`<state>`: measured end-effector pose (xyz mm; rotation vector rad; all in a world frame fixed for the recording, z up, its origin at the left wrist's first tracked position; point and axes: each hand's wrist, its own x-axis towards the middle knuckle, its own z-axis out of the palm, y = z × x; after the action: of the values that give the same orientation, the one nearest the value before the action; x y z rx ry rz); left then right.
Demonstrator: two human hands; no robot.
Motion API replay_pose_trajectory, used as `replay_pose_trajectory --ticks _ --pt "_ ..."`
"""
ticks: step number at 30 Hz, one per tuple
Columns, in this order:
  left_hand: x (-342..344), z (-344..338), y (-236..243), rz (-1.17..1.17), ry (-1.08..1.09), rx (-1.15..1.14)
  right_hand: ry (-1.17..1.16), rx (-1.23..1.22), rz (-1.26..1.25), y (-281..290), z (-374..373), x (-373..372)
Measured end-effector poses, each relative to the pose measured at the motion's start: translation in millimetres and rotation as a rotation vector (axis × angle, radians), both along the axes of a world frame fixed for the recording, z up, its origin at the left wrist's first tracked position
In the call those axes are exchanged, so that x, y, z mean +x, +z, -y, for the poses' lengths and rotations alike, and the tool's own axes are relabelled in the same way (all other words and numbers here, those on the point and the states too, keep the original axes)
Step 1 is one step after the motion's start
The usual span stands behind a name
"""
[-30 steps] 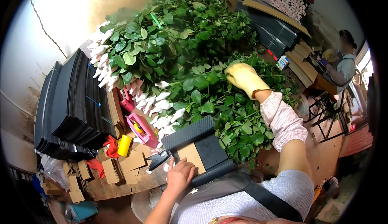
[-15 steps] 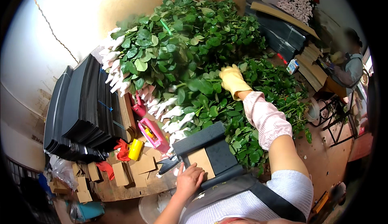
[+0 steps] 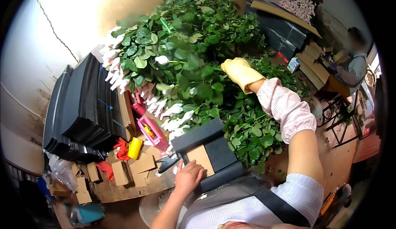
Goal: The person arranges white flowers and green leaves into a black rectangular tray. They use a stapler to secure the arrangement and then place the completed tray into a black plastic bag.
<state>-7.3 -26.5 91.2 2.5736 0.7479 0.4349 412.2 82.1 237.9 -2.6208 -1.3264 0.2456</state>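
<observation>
My right hand (image 3: pixel 235 71), in a yellow rubber glove, is closed on a leafy rose stem (image 3: pixel 212 67) above the heap of roses (image 3: pixel 251 134); a white-wrapped bud (image 3: pixel 161 59) shows at the stem's left. My left hand (image 3: pixel 189 173) lies with fingers slightly bent and apart on a brown cardboard piece (image 3: pixel 203 159) in a dark grey ribbed tray (image 3: pixel 222 148). Black-handled scissors (image 3: pixel 167 163) lie just left of that hand. Many white-wrapped buds (image 3: pixel 173 109) line the left side of the heap.
Dark sheet stacks (image 3: pixel 78 105), a pink tape dispenser (image 3: pixel 152 134), a yellow roll (image 3: pixel 135 148), red gloves (image 3: pixel 105 169) and cardboard pieces (image 3: pixel 121 173) are at left. A co-worker (image 3: pixel 350 68) works at the right beside cardboard (image 3: pixel 313 68) and a black metal stand (image 3: pixel 342 125).
My gloved right hand shifted left and upward, and a stem with a white-wrapped bud now shows raised leftward from it over the heap. My left hand remains on the cardboard.
</observation>
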Motion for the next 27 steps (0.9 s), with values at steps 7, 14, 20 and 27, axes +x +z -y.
replay_pose_trajectory --ticks 7,14,20,27 --pt "-1.0 -1.8 -1.5 0.004 0.004 0.009 0.508 0.267 0.352 13.1 35.3 -12.0" --pt "0.2 -3.5 1.4 -0.014 -0.006 0.008 0.496 0.164 0.353 35.2 65.3 -16.6" --pt "-3.7 -1.3 -3.7 0.031 0.015 -0.006 0.612 0.517 0.416 59.0 89.4 -47.4" --pt "-13.9 -5.6 0.5 0.290 0.144 -0.578 1.124 0.321 -0.204 24.3 173.5 -48.9"
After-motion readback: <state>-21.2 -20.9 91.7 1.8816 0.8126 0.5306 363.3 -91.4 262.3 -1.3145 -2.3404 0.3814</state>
